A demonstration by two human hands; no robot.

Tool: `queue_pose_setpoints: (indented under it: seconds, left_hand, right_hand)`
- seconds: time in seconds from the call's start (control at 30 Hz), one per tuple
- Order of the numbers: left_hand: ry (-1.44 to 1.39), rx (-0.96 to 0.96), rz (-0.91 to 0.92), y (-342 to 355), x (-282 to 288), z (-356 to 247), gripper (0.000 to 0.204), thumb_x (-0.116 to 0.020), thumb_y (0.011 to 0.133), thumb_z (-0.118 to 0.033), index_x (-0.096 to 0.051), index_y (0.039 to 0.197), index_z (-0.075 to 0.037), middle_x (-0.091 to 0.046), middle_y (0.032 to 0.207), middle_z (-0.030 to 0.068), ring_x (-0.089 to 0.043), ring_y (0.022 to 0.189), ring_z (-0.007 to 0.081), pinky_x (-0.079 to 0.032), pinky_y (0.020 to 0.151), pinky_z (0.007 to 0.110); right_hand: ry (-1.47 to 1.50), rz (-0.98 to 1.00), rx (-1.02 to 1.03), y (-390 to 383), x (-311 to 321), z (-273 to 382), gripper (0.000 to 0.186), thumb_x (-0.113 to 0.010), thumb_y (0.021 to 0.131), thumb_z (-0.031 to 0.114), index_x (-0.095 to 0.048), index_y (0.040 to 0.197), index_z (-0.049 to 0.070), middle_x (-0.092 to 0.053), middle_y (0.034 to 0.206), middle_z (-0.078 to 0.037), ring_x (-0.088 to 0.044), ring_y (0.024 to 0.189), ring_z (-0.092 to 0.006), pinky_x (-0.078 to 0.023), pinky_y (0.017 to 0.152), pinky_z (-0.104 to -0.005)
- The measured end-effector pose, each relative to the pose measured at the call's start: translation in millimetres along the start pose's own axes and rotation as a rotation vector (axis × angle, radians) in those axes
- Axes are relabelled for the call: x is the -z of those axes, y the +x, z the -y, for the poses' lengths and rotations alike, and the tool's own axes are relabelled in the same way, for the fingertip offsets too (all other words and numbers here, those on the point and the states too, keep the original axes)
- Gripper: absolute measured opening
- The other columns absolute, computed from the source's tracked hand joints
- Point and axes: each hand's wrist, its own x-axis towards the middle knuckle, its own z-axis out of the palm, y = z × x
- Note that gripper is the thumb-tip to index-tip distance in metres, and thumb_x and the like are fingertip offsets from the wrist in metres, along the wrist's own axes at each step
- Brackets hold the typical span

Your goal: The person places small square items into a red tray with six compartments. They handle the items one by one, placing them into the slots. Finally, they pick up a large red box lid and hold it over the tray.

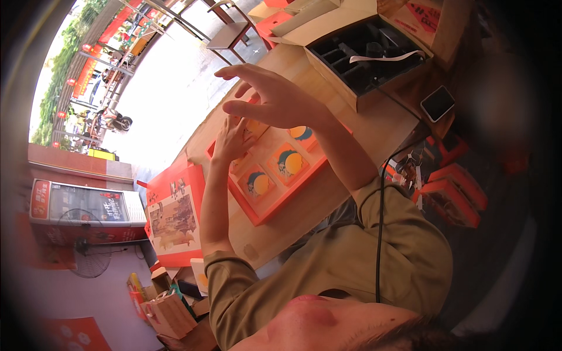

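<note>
Left hand (231, 140): resting palm-down on the orange tray (304, 178), fingers extended and relaxed over the tray's upper-left compartments. It covers one or two packets; whether it grips one cannot be determined.

Right hand (272, 96): raised above the tray, fingers spread and slightly curled, released, grasping nothing. It hangs over the far end of the tray and partly blocks the view of it.

Orange tray: shallow, rectangular, with square recesses. It lies on the wooden table (380, 126), near the table's left edge, with one corner reaching toward the near edge. Three square packets (288, 162) with a yellow disc and dark design are seated in visible recesses; a fourth (301, 133) shows just under the right wrist.

Cardboard box (363, 55): open, at the far end of the table, holding a black moulded insert. A white strip (386, 57) lies across the insert.

Small device (437, 103): pale screen, dark frame, at the right edge of the table, just beside the box. A black cable (380, 222) runs from the table down over the person's olive sleeve.

Printed box lid (174, 216): red border, picture panel, standing off the table's left edge. Paper bags (170, 310) stand on the floor below it. Further orange boxes (453, 196) lie right of the table.
</note>
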Motion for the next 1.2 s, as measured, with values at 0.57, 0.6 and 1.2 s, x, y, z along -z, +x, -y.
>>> queue_pose_setpoints:
  seconds: [0.57, 0.6, 1.2]
  left_hand:
    - [-0.225, -0.152, -0.094, 0, -10, 6, 0.102, -0.075, 0.074, -0.056, -0.050, 0.162, -0.013, -0.044, 0.165, 0.0239, -0.044, 0.148, 0.0508, -0.041, 0.120, 0.060]
    - [-0.244, -0.168, -0.122, 0, -12, 6, 0.103, -0.073, 0.074, -0.060, -0.051, 0.162, -0.012, -0.045, 0.165, 0.0243, -0.044, 0.148, 0.0513, -0.041, 0.120, 0.061]
    - [-0.269, -0.085, 0.033, -3, -5, 5, 0.101, -0.075, 0.078, -0.047, -0.042, 0.167, -0.011, -0.044, 0.167, 0.0258, -0.041, 0.152, 0.0503, -0.036, 0.124, 0.061]
  right_hand:
    - [-0.025, 0.006, 0.008, 3, -2, -4, 0.068, -0.078, 0.101, 0.048, -0.060, 0.151, 0.007, -0.071, 0.124, -0.016, -0.075, 0.108, -0.0239, -0.062, 0.089, -0.0374]
    - [-0.022, 0.015, -0.009, 2, -2, -4, 0.069, -0.077, 0.100, 0.052, -0.061, 0.150, 0.007, -0.070, 0.129, -0.017, -0.074, 0.109, -0.0253, -0.061, 0.092, -0.0393]
    - [-0.044, 0.056, -0.017, 7, -9, -10, 0.069, -0.076, 0.099, 0.056, -0.066, 0.145, 0.006, -0.069, 0.138, -0.019, -0.074, 0.112, -0.0281, -0.059, 0.099, -0.0435]
